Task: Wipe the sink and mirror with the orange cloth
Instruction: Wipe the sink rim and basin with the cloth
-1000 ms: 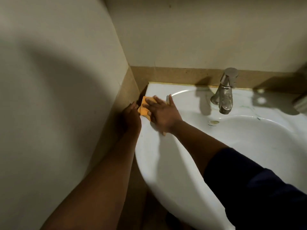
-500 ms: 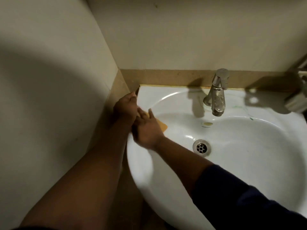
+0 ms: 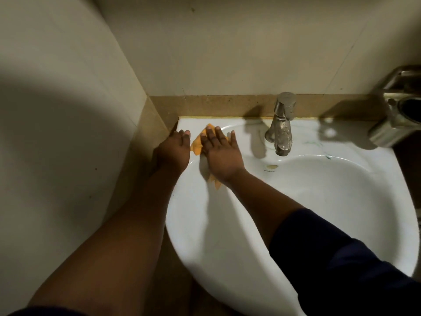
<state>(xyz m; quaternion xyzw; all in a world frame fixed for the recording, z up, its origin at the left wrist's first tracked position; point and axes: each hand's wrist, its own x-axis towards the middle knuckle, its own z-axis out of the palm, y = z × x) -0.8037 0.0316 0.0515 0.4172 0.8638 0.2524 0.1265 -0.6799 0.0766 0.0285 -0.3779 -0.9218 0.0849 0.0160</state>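
The step in hand was the wiping of the sink (image 3: 227, 236), and specifically of its rear left corner ledge. The mirror was not in view, so that half of the task appeared to be not yet begun.

The orange cloth (image 3: 197, 144) lay flat on the white ledge, close to the corner where the two walls met. The right hand (image 3: 222, 151) pressed down on the cloth with its fingers straight and spread; its grip was released, with nothing curled round the fabric. Cloth edges showed beyond the fingertips, to the left of the hand, and below the wrist.

The left hand (image 3: 174, 151) rested on the left edge of the sink, just beside the cloth, with fingers extended. Its grip was likewise released and it held nothing. It appeared to serve as a brace.

The faucet (image 3: 282, 126) stood to the right of the right hand, apart from it. Faint green marks (image 3: 315, 143) showed on the ledge to the right of the faucet. A metal fixture (image 3: 401, 110) was mounted at the far right.

The next move likely called for flat pressure across the ledge toward the faucet, passage round its base, and treatment of the green marks. The bowl and the front rim would then remain.
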